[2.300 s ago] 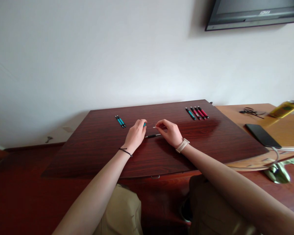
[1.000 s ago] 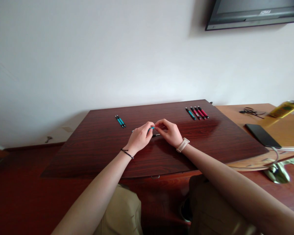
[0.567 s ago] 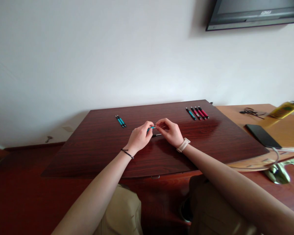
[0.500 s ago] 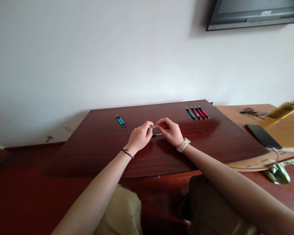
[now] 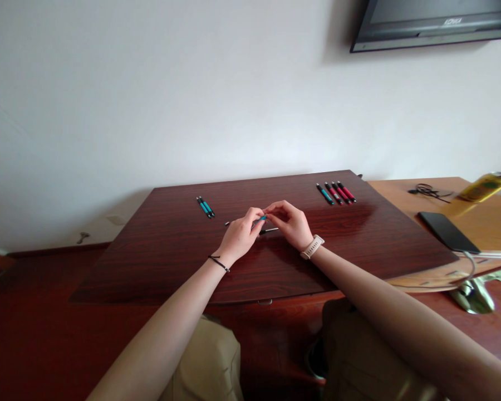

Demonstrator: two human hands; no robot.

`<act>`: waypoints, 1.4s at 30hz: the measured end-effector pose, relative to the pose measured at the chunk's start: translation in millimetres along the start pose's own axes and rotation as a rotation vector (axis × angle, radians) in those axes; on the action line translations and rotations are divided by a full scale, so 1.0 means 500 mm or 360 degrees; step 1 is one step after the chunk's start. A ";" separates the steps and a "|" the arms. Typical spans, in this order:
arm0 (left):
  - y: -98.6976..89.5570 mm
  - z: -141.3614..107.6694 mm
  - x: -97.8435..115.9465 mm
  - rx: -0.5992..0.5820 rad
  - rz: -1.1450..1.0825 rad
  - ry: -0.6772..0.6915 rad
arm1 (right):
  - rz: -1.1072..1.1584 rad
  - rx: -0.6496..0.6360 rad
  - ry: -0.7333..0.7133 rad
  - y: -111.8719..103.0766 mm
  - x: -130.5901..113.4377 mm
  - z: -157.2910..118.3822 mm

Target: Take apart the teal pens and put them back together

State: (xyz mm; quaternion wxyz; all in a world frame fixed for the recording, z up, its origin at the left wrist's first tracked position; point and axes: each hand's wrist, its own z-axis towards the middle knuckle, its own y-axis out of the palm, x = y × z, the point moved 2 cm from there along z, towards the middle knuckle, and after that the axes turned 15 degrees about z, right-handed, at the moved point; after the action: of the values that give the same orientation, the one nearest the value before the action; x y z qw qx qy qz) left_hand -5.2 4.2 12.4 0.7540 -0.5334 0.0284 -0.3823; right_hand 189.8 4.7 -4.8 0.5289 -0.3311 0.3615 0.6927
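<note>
My left hand is closed around a blue pen barrel, held just above the dark wooden table. At the barrel's right end the thumb and fingertips of my right hand are pinched together; whether a thin refill sits between them is hidden. Beneath the hands a black pen part with a pale, thin end lies on the table. A small dark piece with a light tip shows just left of my left hand; I cannot tell if it belongs to the held pen.
Two blue pens lie on the table's left side. At its back right are another blue pen and several red pens in a row. A phone, a black cable and a yellow can occupy the lighter table at right.
The fingertips of both hands have come closer together, and the thin piece seen between them no longer shows. A small light-tipped piece now appears left of my left hand.
</note>
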 end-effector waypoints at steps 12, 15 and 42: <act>0.021 0.009 -0.013 0.0126 -0.0939 -0.0277 | -0.0302 -0.0338 -0.0169 0.023 -0.037 -0.013; 0.021 0.013 -0.017 0.0166 -0.1057 -0.0272 | -0.0446 -0.0459 -0.0234 0.029 -0.038 -0.015; -0.007 0.019 -0.026 0.0410 -0.1002 -0.0336 | -0.0863 -0.0552 -0.0011 0.003 0.034 -0.010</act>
State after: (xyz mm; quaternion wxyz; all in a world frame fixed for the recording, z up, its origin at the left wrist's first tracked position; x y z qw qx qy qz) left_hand -12.1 19.1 14.4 0.6591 -0.4530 -0.2641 -0.5391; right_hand 185.0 8.7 -21.5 0.6311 -0.4983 0.1348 0.5790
